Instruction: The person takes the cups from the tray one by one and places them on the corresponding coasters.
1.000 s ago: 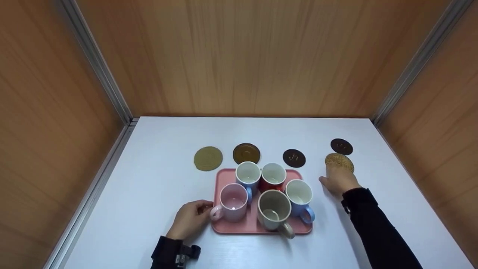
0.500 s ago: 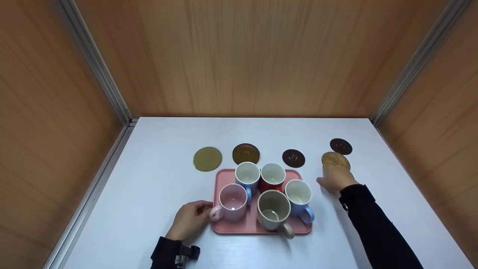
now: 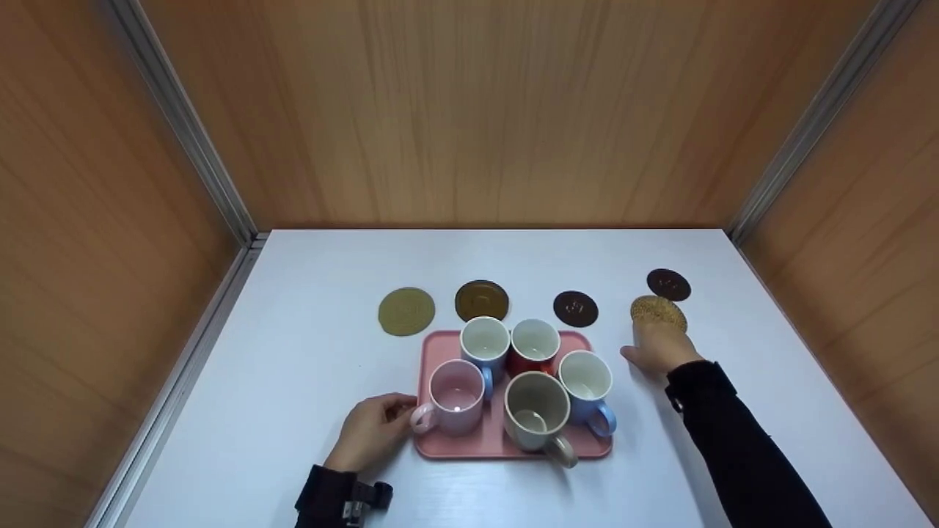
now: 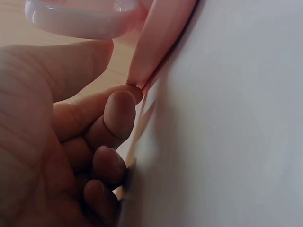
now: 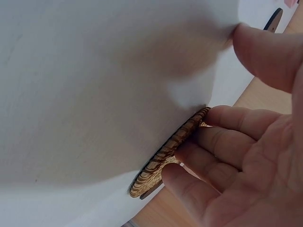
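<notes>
My right hand rests its fingertips on a woven straw coaster at the right of the table. In the right wrist view the fingers lie fairly straight against the coaster's rim, with the thumb held apart. Beside the left edge of a pink tray, my left hand has loosely bent fingers. One finger touches the tray's lower edge in the left wrist view, and the thumb lies near a pink mug's handle. Nothing appears pinched in either hand.
On the tray stand the pink mug, a grey-beige mug, two blue mugs and a red mug. Behind it lie an olive coaster, a brown coaster and a dark coaster. Another dark coaster touches the straw one.
The straw coaster has slid slightly left and away under my right fingers, mostly in the first half second. My left hand and the mugs stay in place.
</notes>
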A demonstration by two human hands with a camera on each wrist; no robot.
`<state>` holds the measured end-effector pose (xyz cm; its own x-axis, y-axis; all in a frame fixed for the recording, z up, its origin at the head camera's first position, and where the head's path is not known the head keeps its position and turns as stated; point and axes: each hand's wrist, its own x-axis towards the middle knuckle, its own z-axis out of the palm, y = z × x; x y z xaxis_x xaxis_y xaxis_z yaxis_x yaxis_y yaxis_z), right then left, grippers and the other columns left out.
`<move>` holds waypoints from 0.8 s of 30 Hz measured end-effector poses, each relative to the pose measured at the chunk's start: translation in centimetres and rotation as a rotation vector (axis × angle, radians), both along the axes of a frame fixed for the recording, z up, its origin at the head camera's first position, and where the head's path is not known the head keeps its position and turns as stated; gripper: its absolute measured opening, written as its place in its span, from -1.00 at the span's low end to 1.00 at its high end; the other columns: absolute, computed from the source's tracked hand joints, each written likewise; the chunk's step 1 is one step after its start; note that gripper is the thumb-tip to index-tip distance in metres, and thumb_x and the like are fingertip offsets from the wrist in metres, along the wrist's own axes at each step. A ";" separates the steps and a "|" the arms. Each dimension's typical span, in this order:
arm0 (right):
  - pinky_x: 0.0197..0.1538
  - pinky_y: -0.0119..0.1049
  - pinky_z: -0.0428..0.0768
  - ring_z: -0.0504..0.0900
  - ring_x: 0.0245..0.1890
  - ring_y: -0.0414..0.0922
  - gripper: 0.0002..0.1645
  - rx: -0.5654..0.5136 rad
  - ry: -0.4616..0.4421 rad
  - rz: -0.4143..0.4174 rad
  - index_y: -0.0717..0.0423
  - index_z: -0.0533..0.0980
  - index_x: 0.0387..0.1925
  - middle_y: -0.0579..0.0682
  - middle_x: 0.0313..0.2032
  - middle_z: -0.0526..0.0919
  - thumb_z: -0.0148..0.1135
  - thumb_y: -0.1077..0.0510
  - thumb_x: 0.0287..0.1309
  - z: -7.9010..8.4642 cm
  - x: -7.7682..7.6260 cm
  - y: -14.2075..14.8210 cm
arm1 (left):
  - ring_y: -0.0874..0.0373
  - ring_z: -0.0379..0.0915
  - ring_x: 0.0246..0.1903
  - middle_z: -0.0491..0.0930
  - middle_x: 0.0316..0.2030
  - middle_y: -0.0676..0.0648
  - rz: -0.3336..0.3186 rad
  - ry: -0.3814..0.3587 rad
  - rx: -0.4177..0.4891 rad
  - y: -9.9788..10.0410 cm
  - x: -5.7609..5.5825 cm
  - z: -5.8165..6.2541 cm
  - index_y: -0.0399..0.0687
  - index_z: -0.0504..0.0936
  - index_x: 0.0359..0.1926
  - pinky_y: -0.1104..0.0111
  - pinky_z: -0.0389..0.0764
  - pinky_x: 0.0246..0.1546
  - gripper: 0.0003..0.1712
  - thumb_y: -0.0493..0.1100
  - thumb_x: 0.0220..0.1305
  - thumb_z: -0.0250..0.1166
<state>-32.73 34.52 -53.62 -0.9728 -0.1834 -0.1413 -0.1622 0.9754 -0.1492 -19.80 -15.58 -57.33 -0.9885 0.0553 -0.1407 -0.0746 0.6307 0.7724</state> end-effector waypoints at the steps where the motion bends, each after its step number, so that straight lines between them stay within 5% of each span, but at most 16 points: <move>1: 0.07 0.33 0.63 0.70 -0.08 0.38 -0.41 0.001 0.000 0.002 0.42 0.56 -0.01 0.43 -0.09 0.69 0.35 -0.10 0.34 0.0 0.0 0.0 | 0.20 0.50 -0.18 0.73 -0.18 0.09 -0.001 -0.003 -0.002 0.0 0.0 0.0 0.05 0.81 0.11 0.23 0.54 -0.04 -0.69 0.01 0.45 0.40; 10: 0.15 0.30 0.61 0.69 0.00 0.40 -0.40 0.004 0.018 0.041 0.44 0.54 0.02 0.42 -0.04 0.67 0.38 -0.07 0.33 -0.2 0.0 0.0 | 0.20 0.52 -0.16 0.75 -0.13 0.08 -0.001 0.006 -0.016 0.0 0.2 0.0 0.04 0.81 0.11 0.21 0.55 -0.01 -0.70 -0.02 0.43 0.42; 18: 0.40 0.36 0.44 0.49 0.33 0.51 -0.19 -0.021 -0.036 0.035 0.52 0.40 0.37 0.56 0.29 0.52 0.33 -0.04 0.39 -0.3 -0.3 0.1 | 0.22 0.50 -0.20 0.73 -0.20 0.08 -0.009 0.043 -0.016 0.0 0.2 0.0 0.01 0.81 0.09 0.25 0.53 -0.07 -0.70 -0.03 0.43 0.42; 24: 0.46 0.37 0.36 0.40 0.41 0.52 -0.14 -0.030 -0.063 0.031 0.53 0.31 0.44 0.59 0.36 0.43 0.32 -0.03 0.42 -0.2 -0.4 0.1 | 0.23 0.50 -0.21 0.71 -0.23 0.10 0.003 0.033 -0.011 0.0 0.1 0.0 0.03 0.81 0.08 0.26 0.53 -0.08 -0.70 -0.01 0.43 0.42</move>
<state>-33.13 34.57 -53.83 -0.9559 -0.2183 -0.1964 -0.1815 0.9650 -0.1892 -19.69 -15.55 -57.37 -0.9927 0.0514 -0.1091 -0.0512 0.6393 0.7672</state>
